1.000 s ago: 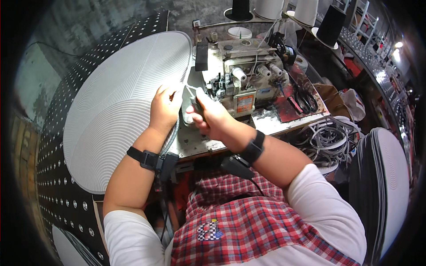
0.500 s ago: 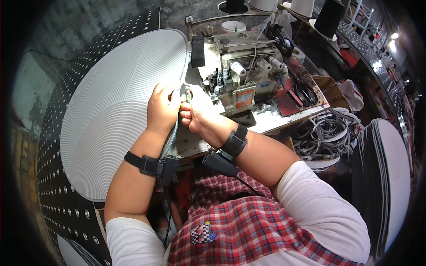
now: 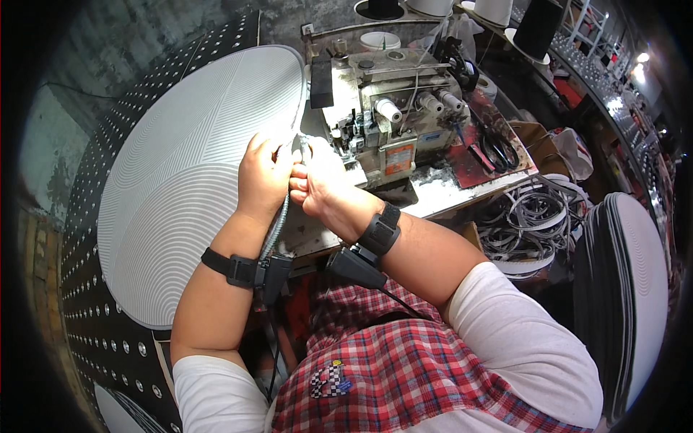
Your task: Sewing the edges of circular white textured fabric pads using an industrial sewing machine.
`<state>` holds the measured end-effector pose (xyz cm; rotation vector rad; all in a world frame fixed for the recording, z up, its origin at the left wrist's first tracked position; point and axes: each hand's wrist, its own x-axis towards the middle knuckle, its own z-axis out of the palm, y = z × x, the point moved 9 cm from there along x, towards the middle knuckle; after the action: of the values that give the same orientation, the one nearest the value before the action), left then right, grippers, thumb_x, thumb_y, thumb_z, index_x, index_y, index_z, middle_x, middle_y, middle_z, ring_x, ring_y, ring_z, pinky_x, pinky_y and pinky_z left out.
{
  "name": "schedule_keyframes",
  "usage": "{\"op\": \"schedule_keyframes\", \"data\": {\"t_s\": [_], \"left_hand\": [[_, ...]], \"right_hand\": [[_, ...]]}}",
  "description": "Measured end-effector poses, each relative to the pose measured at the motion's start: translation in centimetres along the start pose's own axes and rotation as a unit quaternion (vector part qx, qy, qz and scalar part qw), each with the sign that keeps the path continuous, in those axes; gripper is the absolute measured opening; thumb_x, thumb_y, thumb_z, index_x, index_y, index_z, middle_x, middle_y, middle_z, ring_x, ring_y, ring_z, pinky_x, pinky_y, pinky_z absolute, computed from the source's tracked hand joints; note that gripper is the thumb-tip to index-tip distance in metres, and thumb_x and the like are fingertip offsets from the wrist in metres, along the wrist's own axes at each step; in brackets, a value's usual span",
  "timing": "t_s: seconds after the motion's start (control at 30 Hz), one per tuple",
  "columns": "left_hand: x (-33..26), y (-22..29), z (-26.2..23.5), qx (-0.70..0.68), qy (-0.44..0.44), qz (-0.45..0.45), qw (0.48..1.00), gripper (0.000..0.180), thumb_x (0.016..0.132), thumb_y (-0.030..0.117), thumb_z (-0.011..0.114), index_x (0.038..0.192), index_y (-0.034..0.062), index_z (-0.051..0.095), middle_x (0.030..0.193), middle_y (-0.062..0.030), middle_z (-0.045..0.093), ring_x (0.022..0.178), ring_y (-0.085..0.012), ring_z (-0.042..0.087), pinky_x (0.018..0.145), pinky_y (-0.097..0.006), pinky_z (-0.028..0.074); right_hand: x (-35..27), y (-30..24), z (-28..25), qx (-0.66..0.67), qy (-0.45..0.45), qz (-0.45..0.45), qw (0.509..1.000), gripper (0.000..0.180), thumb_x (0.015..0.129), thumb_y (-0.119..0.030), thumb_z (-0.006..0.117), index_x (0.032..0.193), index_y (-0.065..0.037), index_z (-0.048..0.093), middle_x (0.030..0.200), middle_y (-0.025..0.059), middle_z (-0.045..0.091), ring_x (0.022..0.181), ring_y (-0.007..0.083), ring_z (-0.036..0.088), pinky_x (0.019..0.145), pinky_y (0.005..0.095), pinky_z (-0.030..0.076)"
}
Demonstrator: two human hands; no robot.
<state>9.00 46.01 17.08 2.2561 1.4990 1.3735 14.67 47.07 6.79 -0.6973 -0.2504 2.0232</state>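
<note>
A large oval light-grey mat (image 3: 195,137) with curved line patterns spreads to the left of the sewing machine (image 3: 390,108). My left hand (image 3: 261,173) is closed on the mat's right edge, thumb and fingers pinching it. Close against it, my right hand (image 3: 323,177) has its fingers curled in at the same edge. Glare and the fingers hide what the right hand grips. From between the hands a grey edging strip (image 3: 274,232) runs down past my left wrist. The machine's needle area lies just right of my right hand.
Black-handled scissors (image 3: 498,151) lie on a red patch at the table's right. Beyond that hang tangled grey edging strips (image 3: 530,224). A stack of mats (image 3: 642,289) stands at far right. Thread cones (image 3: 534,32) are behind. A studded black surface (image 3: 90,289) runs along the left.
My right fingers have shifted slightly, and a small greenish thing seen between them earlier is no longer visible. Both arms and the mat stay almost in place.
</note>
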Motion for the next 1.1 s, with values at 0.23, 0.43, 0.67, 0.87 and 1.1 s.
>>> {"op": "schedule_keyframes", "data": {"t_s": [0.23, 0.43, 0.67, 0.87, 1.1], "left_hand": [[0.1, -0.1, -0.4, 0.005, 0.022, 0.01, 1.0, 0.019, 0.078, 0.007, 0.052, 0.094, 0.0002, 0.06, 0.095, -0.0124, 0.056, 0.082, -0.0248, 0.056, 0.072, -0.03, 0.045], [-0.2, -1.1, -0.5, -0.056, 0.018, -0.06, 0.996, 0.019, 0.078, 0.002, 0.052, 0.095, -0.0007, 0.058, 0.084, -0.0063, 0.052, 0.069, -0.0128, 0.053, 0.062, -0.023, 0.044], [-0.2, -0.7, -1.5, -0.109, 0.046, -0.059, 0.991, 0.025, 0.078, -0.001, 0.048, 0.102, -0.0011, 0.057, 0.086, -0.0052, 0.051, 0.065, -0.0102, 0.052, 0.061, -0.022, 0.044], [-0.2, -0.4, -1.7, -0.125, 0.054, -0.053, 0.989, 0.023, 0.08, 0.001, 0.049, 0.102, -0.0014, 0.057, 0.086, -0.005, 0.05, 0.064, -0.0092, 0.052, 0.06, -0.021, 0.044], [0.2, -1.4, -2.5, -0.116, 0.067, -0.044, 0.99, 0.022, 0.081, 0.003, 0.049, 0.102, -0.0013, 0.057, 0.085, -0.006, 0.052, 0.075, -0.0144, 0.053, 0.069, -0.024, 0.043]], "right_hand": [[-0.1, 0.1, 0.4, 0.016, -0.012, 0.005, 1.0, 0.036, 0.086, -0.043, 0.035, 0.067, -0.013, 0.043, 0.047, -0.0031, 0.033, 0.036, 0.0083, 0.023, 0.033, 0.0232, 0.015], [-0.4, 0.3, 1.7, 0.004, -0.063, 0.029, 0.998, 0.036, 0.083, -0.04, 0.033, 0.058, -0.015, 0.039, 0.043, -0.0054, 0.028, 0.034, 0.0081, 0.02, 0.033, 0.0235, 0.015], [-0.8, 0.4, 2.8, -0.066, -0.098, 0.035, 0.992, 0.039, 0.084, -0.041, 0.03, 0.055, -0.015, 0.038, 0.041, -0.0064, 0.027, 0.033, 0.0082, 0.018, 0.032, 0.0239, 0.015], [-1.0, 0.2, 3.3, -0.067, -0.117, 0.032, 0.99, 0.04, 0.085, -0.04, 0.028, 0.055, -0.016, 0.038, 0.041, -0.0063, 0.027, 0.033, 0.0081, 0.019, 0.032, 0.0239, 0.015], [-2.4, -5.1, 3.3, -0.301, -0.043, -0.327, 0.895, 0.031, 0.085, -0.035, 0.044, 0.071, -0.008, 0.048, 0.055, 0.0031, 0.042, 0.047, 0.0163, 0.037, 0.045, 0.0289, 0.032]]}}
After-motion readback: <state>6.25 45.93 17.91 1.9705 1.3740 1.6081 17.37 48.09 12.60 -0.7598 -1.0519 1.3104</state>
